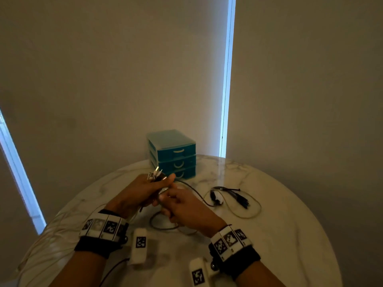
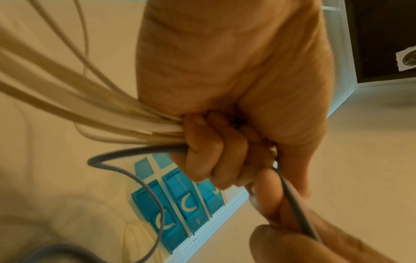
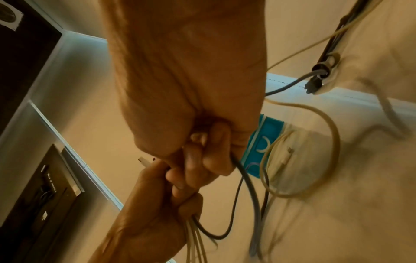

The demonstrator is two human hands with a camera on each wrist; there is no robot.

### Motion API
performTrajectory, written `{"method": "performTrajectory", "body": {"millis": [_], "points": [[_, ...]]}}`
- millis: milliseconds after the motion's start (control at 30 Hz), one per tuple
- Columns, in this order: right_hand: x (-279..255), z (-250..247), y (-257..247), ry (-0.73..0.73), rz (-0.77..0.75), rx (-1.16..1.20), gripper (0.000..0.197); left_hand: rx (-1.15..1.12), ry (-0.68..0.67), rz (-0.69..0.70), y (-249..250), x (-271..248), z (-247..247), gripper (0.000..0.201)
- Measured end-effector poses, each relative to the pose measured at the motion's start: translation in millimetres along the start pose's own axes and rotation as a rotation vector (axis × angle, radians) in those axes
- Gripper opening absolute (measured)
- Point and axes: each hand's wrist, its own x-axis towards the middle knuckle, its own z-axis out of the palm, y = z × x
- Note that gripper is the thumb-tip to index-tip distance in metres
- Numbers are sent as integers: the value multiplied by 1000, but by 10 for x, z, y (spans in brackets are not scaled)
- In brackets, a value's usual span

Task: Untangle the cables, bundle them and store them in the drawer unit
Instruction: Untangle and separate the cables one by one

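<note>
Above the marble table [image 1: 279, 235], my left hand [image 1: 149, 187] grips a bunch of cable ends, their plugs [image 1: 155, 174] sticking up past my thumb. In the left wrist view the left hand [image 2: 209, 156] is a fist round several white cables [image 2: 90, 110] and one grey cable [image 2: 126, 153]. My right hand [image 1: 176, 201], just right of the left and touching it, pinches the grey cable [image 3: 247, 178]. In the right wrist view the right hand [image 3: 202, 158] is curled round that cable. The teal drawer unit [image 1: 176, 156] stands behind the hands with all three drawers closed.
A tied bundle of black cable [image 1: 232, 195] lies on the table to the right, inside a loose white cable loop [image 1: 256, 210]. More slack cable [image 1: 163, 226] loops under my right hand. White cable trails off the left table edge [image 1: 39, 243]. A wall stands close behind.
</note>
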Motion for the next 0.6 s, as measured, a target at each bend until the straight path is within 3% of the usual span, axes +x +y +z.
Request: {"method": "performTrajectory", "body": {"millis": [67,200,300,400,500,567,600], "points": [[-3,-46,18,40,33,39,31,23,88,42,39,-17,-2,51],[30,-393,181,454,136,291,16,-168,250,107,38,15,-61,38],[5,-686,353,627,192,415,21,-320,327,151,59,-8,-130,32],[36,-718,465,693,237,489,17,-372,308,167,92,-32,-139,34],[58,-540,343,716,309,278,42,-291,246,184,122,-56,-83,37],[77,-421,224,622,323,146,57,-230,215,213,149,-90,-34,33],[84,-363,177,510,373,175,64,-205,198,228,158,-102,-13,32]]}}
